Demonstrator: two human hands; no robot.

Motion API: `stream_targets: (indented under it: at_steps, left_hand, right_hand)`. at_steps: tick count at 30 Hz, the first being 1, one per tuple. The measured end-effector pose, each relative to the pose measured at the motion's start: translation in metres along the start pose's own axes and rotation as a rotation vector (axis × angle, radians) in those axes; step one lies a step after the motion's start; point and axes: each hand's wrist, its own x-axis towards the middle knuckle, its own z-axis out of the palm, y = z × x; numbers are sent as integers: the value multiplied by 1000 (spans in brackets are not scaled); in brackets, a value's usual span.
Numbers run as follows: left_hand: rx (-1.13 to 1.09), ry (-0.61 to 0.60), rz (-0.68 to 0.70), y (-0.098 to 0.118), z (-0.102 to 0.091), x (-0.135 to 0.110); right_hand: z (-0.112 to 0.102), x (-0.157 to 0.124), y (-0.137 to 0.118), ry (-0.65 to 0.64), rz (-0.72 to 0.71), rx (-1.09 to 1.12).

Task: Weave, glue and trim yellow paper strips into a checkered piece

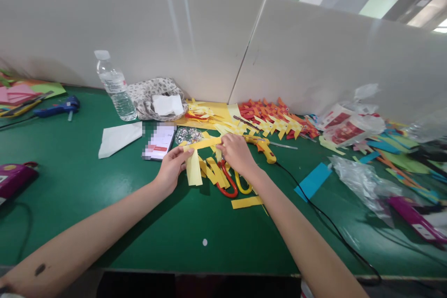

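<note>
My left hand (172,165) pinches the left end of a yellow paper strip piece (199,156) held just above the green table (104,205). My right hand (235,151) grips the right end of the same piece, fingers closed on it. Several folded yellow strips hang down from it. Red-handled scissors (226,184) and yellow-handled scissors (242,186) lie under my hands. A loose yellow strip (246,202) lies nearer to me.
A yellow glue gun (261,146) with a black cord, a phone (159,142), a water bottle (115,86), a cloth pouch (153,95) and a dish of googly eyes (188,135) sit behind. Yellow, orange and red paper shapes (272,118) pile by the white partition; plastic bags (363,181) right.
</note>
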Motion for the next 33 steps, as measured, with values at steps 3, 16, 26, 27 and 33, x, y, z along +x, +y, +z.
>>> stream_targets:
  at_steps: [3,16,26,27,33]
  left_hand:
    - [2,1,1,0,0,0]
    - [27,3,-6,0,0,-1]
    - [73,4,1,0,0,-2]
    - [76,-1,5,0,0,-2]
    - [67,-14,12,0,0,-2]
  right_hand:
    - [-10,-5,2,365,128,390]
    - [-1,-25,6,229,540,1328]
    - [6,-28,-3,209,617,1366]
    - [5,-28,-4,218,619,1382]
    - [1,-26,-10,288,661,1464]
